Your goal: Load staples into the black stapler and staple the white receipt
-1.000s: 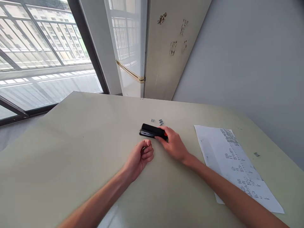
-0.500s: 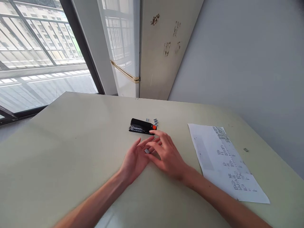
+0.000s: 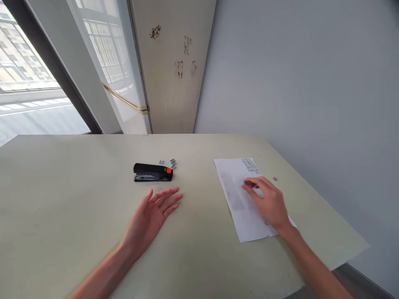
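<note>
From my end I see the table [image 3: 77, 199] run wide, its far edge straight and its right edge slanting down to a near corner. The black stapler [image 3: 152, 172] lies nearer the far edge than the near one, with open tabletop stretching to the left edge. It is smooth plastic, long and round-ended, with an orange patch at its right end. Just beyond it, toward the far edge, sit a loose staple strip [image 3: 161, 162] and a small staple cluster [image 3: 173, 163], grey, metallic and ridged.

My left hand [image 3: 149, 218] is released, palm up, fingers loosely spread, just on the near side of the stapler. My right hand [image 3: 269, 201] is over the paper [image 3: 235, 203], thumb and fingers pinching a small dark grey piece [image 3: 247, 183], blurred; I can't tell whether the hand touches the sheet. The paper is thin, flat and printed, well apart from the stapler. A flat grey scrap [image 3: 274, 179] lies between it and the right edge.
</note>
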Available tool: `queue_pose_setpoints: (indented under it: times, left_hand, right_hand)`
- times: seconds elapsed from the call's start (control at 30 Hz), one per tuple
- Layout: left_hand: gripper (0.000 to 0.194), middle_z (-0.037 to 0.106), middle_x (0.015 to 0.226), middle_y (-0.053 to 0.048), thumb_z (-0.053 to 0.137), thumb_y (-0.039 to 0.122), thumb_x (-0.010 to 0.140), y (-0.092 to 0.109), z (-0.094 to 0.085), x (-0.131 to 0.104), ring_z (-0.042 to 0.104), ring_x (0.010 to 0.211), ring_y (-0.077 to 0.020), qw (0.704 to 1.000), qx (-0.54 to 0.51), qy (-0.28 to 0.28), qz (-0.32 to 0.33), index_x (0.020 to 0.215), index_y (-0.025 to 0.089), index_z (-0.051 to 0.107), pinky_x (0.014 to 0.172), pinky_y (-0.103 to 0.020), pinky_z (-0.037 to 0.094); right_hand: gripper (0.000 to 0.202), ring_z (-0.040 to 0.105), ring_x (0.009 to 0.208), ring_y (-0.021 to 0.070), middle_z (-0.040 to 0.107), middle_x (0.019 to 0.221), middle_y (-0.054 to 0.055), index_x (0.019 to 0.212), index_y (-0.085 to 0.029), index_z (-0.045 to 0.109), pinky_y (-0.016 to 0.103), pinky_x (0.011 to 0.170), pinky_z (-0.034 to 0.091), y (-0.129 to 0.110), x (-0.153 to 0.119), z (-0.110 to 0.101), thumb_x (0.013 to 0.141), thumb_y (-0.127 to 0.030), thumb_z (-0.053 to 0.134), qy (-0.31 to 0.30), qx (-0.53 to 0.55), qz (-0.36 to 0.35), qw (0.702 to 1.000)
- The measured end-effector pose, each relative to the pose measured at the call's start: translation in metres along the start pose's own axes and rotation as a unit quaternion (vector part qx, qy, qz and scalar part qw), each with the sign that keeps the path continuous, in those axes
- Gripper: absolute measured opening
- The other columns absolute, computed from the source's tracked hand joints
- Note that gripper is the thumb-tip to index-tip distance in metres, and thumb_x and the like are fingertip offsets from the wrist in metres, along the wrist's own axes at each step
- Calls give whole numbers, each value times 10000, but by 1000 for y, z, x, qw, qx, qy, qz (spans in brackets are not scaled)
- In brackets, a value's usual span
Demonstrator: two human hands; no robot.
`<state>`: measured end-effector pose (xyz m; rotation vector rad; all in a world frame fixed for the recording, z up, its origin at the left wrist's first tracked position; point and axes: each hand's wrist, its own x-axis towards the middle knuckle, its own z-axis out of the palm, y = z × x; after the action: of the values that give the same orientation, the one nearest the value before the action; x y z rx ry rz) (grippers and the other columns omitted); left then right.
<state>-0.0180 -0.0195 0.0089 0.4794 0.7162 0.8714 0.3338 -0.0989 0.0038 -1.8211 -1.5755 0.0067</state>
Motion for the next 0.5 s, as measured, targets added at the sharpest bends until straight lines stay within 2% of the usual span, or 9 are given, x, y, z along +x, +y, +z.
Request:
queue_pose_setpoints:
  times: [0.1,0.2,0.27,0.37,0.5]
  left_hand:
    - [323,676,1441,-147,739,457,915,2,3,-2,569,1407,-352,1000,23,22,0,1017,157,800,1019,-368,552]
    - [298,708,1383,-154,732,439,923,4,6,-2,614,1348,-342,999,29,46,-4,977,154,800,952,-348,577]
    - [286,731,1332,-153,727,427,929,6,8,-2,649,1289,-331,998,24,61,-9,960,153,801,926,-346,588]
    - [269,756,1249,-145,709,402,949,8,9,0,689,1195,-303,997,21,76,-17,946,149,801,900,-345,601]
    - [216,765,1169,-132,723,357,946,8,6,1,708,1112,-281,996,25,77,-22,922,155,794,872,-343,612]
  right_hand:
    - [451,706,906,258,754,1085,86,1127,-243,747,451,887,568,71,-6,-24,1014,-612,513,8,-77,72,994]
    - [523,700,864,269,768,1087,107,1190,-217,734,458,831,556,114,-10,-34,1002,-631,475,30,-130,119,984]
    - [539,703,870,284,773,1097,127,1213,-197,721,465,812,553,127,-11,-36,995,-621,470,45,-147,140,978]
    - [572,722,942,314,758,1183,166,1279,-164,680,497,871,561,134,-15,-35,969,-613,512,65,-140,172,973]
    - [637,683,1222,385,706,1371,177,1340,-178,639,550,1031,532,125,-34,-36,905,-643,611,69,-77,232,967]
